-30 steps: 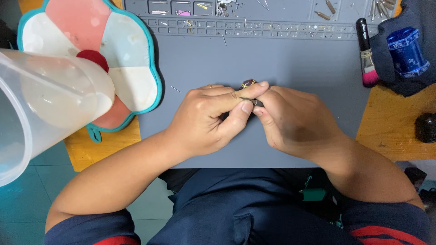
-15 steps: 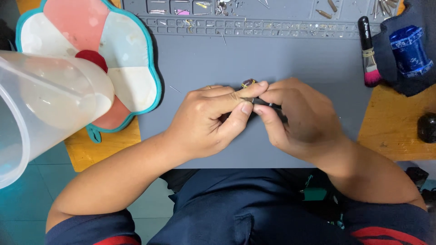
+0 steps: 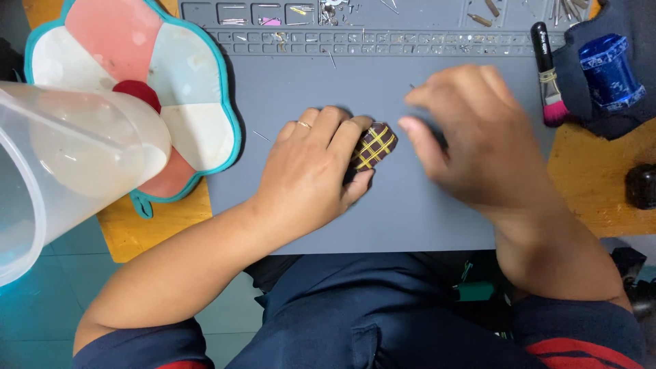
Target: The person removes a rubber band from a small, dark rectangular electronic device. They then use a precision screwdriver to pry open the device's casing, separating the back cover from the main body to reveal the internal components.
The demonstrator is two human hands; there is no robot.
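The left hand (image 3: 311, 171) rests on the grey mat (image 3: 410, 205) covering the desk, its fingers closed on a small dark plaid-patterned piece (image 3: 373, 145) lying mid-mat. The right hand (image 3: 478, 137) hovers just right of it, blurred, fingers loosely spread and holding nothing visible. A pink-bristled brush (image 3: 548, 75) lies far right.

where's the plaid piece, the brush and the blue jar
plaid piece (image 3: 374, 146), head view, on its yellow-lined face beside the left hand (image 3: 311, 171).
brush (image 3: 547, 75), head view, on the black handle.
blue jar (image 3: 610, 72), head view, on its side wall.
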